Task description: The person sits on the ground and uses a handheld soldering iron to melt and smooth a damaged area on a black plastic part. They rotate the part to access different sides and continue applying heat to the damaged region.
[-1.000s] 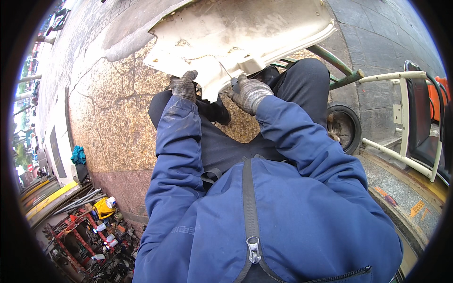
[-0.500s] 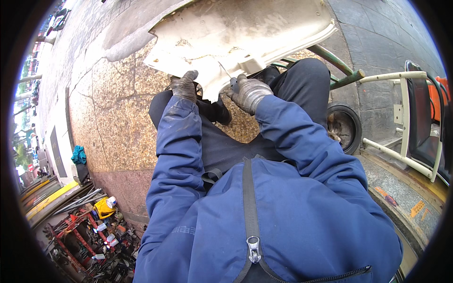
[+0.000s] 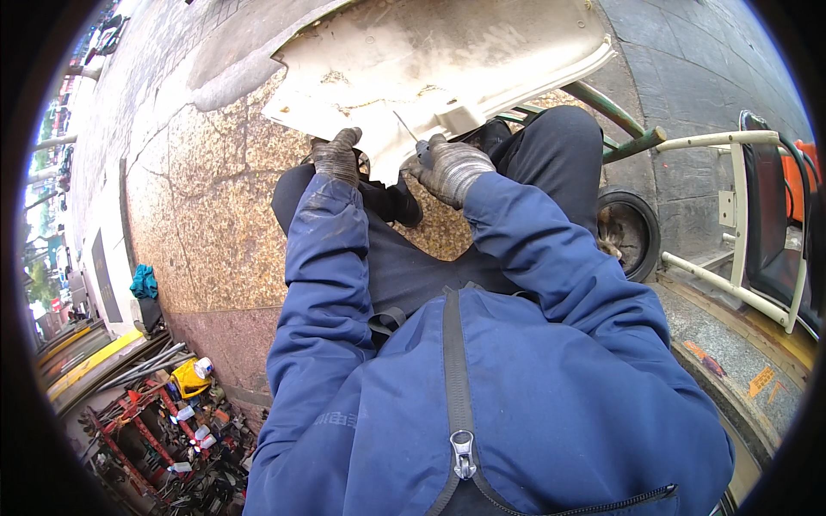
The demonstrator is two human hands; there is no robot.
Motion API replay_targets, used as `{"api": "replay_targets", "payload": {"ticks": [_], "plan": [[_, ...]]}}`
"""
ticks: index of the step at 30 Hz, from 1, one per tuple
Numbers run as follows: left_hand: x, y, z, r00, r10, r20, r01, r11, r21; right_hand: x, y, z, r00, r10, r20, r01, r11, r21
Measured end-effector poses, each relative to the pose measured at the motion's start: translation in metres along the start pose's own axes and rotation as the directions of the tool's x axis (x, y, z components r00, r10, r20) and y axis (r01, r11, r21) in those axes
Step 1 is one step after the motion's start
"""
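Observation:
A large white panel (image 3: 439,60), with cracked patches and a scuffed face, leans across the top of the view above my legs. My left hand (image 3: 335,159), in a dirty grey glove, grips its lower edge at the left, thumb on top. My right hand (image 3: 443,172), gloved the same way, is closed round the dark handle of a thin-shafted tool (image 3: 407,129), probably a screwdriver, whose shaft lies toward a cracked patch in the panel. The underside of the panel and the fingers beneath it are hidden.
Green metal bars (image 3: 619,120) stand behind my right knee. A tyre (image 3: 639,232) lies to the right beside a cream-framed black seat (image 3: 757,232). At lower left are a heap of tools (image 3: 155,439), a yellow container (image 3: 188,380) and teal cloth (image 3: 143,284).
My right hand and the tool have shifted very slightly to the left. My left hand and the panel look unchanged.

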State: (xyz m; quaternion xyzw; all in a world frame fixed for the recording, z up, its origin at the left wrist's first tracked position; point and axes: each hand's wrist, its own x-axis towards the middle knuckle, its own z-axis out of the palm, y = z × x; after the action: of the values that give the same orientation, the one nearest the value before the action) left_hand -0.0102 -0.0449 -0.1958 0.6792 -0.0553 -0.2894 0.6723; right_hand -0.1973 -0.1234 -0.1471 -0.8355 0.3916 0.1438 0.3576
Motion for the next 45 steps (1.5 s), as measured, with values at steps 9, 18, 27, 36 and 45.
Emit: {"api": "replay_targets", "payload": {"ticks": [9, 18, 27, 36, 45], "plan": [[-0.002, 0.003, 0.000, 1.000, -0.022, 0.012, 0.022, 1.000, 0.010, 0.008, -0.007, 0.001, 1.000, -0.013, 0.015, 0.013, 0.999, -0.042], [-0.001, 0.004, 0.001, 0.998, -0.058, -0.002, 0.058, 0.998, 0.020, 0.008, -0.009, -0.001, 0.999, -0.021, 0.035, 0.022, 1.000, -0.022], [-0.002, 0.005, 0.002, 0.999, -0.039, 0.003, 0.039, 0.999, 0.006, 0.011, -0.009, 0.004, 0.999, -0.044, 0.026, 0.045, 0.998, -0.036], [-0.005, 0.008, 0.002, 1.000, -0.015, 0.009, 0.015, 1.000, 0.017, 0.010, -0.011, 0.004, 1.000, -0.015, 0.024, 0.016, 1.000, -0.017], [-0.007, 0.012, 0.004, 0.990, -0.134, -0.049, 0.135, 0.991, 0.015, 0.008, -0.012, 0.006, 1.000, -0.027, 0.005, 0.027, 0.999, -0.019]]}}
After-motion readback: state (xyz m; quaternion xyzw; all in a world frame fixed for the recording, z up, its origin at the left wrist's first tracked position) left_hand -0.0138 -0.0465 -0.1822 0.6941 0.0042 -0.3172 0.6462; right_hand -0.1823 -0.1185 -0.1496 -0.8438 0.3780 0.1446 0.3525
